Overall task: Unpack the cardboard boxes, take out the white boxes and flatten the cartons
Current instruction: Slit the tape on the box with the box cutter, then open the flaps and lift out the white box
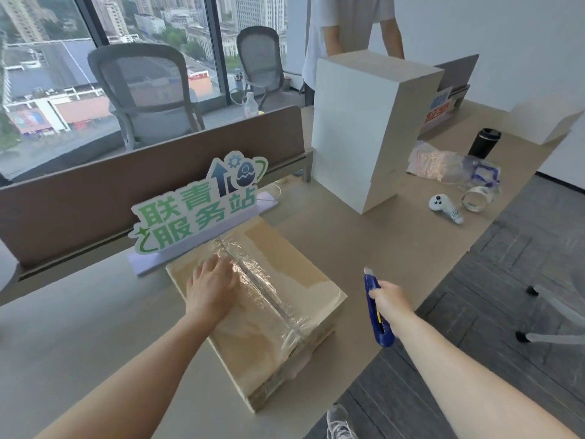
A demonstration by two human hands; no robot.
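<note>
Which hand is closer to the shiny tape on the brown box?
Left. The left hand rests beside the clear tape strip on the brown cardboard box; the right hand, gripping a blue utility knife, hovers off the box.

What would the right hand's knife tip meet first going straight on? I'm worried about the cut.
Likely nothing near: the right hand holds the knife pointing beside the carton, toward bare desk; depth unclear.

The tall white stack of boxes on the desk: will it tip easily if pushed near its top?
Probably yes: the white stack stands tall on a fairly narrow footprint. Its lowest box juts out slightly, suggesting loose, unfastened layers that may slide apart. Weight cannot be judged.
</note>
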